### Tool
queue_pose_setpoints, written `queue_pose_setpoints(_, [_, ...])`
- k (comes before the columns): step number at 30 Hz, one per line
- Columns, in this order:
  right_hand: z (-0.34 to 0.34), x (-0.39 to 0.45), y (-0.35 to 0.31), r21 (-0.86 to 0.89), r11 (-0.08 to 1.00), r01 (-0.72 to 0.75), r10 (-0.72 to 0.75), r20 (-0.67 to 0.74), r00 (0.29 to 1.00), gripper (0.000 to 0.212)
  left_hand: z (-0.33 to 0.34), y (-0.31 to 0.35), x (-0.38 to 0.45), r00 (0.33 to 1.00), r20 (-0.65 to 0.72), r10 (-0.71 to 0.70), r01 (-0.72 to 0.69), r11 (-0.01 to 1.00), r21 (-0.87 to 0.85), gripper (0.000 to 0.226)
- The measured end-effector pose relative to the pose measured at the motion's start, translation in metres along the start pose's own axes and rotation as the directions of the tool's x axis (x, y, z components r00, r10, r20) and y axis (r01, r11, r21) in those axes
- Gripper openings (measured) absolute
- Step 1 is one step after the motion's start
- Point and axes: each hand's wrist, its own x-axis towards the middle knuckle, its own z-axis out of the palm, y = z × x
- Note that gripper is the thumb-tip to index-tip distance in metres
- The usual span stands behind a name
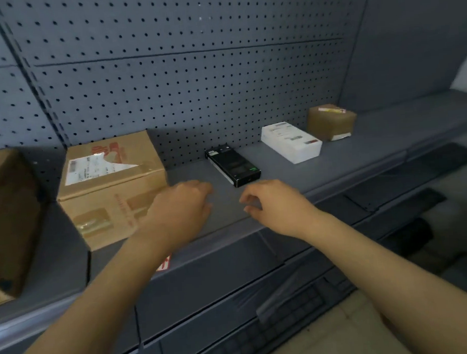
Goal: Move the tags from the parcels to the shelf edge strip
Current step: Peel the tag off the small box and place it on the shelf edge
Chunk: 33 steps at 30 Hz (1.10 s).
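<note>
Both hands hover over the grey shelf (pixel 336 152), just in front of the black box (pixel 233 165). Left hand (pixel 180 209) is knuckles-up, fingers curled under, so can't tell if they pinch anything. Right hand (pixel 273 204) has its fingers (pixel 246 201) loosely bent and a bit apart, nothing between them that shows.

A tag (pixel 163 263) (red and white, half hidden by the left forearm) sits on the shelf edge strip (pixel 218 250), below and behind the left wrist. The nearest parcel label is the white one on top of the big cardboard box (pixel 110 186), just left of the left hand. Further right: white box (pixel 291 141) w/ small printed labels, then a brown taped parcel (pixel 331 121) w/ a label on top, both well apart from the hands.

Back wall is dark pegboard (pixel 177 83). Another cardboard box (pixel 3 217) at far left. Lower shelves and beige floor (pixel 337 336) below.

Bare shelf between the two hands and along the front edge; the gap between big box and black box is open.
</note>
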Motion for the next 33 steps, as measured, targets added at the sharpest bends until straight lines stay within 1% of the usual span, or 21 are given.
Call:
queue_pose_setpoints(3, [-0.025,-0.012,0.045,-0.011,0.996,-0.092,0.092,-0.024,0.995,0.020,0.008,0.044,0.041,0.996,-0.019,0.087,-0.088,0.994,-0.069,0.031])
queue_pose_setpoints(6, [-0.046,-0.021,0.097,-0.035,0.987,-0.155,0.154,-0.046,0.987,0.020,0.017,0.094,0.081,0.988,-0.003,0.156,-0.156,0.984,-0.083,0.032])
queue_pose_setpoints(11, [-0.087,-0.033,0.180,-0.064,0.970,-0.234,0.231,-0.050,0.972,0.020,0.030,0.170,0.148,0.974,0.031,0.223,-0.219,0.970,-0.104,0.032])
queue_pose_setpoints(16, [-0.114,-0.034,0.248,-0.066,0.954,-0.293,0.288,-0.078,0.954,0.019,0.041,0.223,0.205,0.967,0.026,0.253,-0.249,0.962,-0.114,0.029])
queue_pose_setpoints(20, [-0.121,-0.025,0.292,-0.047,0.940,-0.337,0.333,-0.072,0.940,0.017,0.059,0.244,0.249,0.957,0.052,0.285,-0.277,0.952,-0.131,0.027])
queue_pose_setpoints(25, [-0.134,0.011,0.340,-0.057,0.927,-0.371,0.367,-0.069,0.928,0.019,0.071,0.246,0.309,0.955,0.060,0.289,-0.278,0.950,-0.144,0.027])
queue_pose_setpoints(29, [-0.147,0.052,0.369,-0.067,0.934,-0.351,0.344,-0.089,0.935,0.019,0.074,0.242,0.356,0.964,0.046,0.262,-0.253,0.957,-0.145,0.024])
queue_pose_setpoints(33, [-0.153,0.095,0.396,-0.055,0.951,-0.303,0.298,-0.094,0.950,0.017,0.082,0.240,0.396,0.974,0.044,0.222,-0.217,0.971,-0.095,0.022])
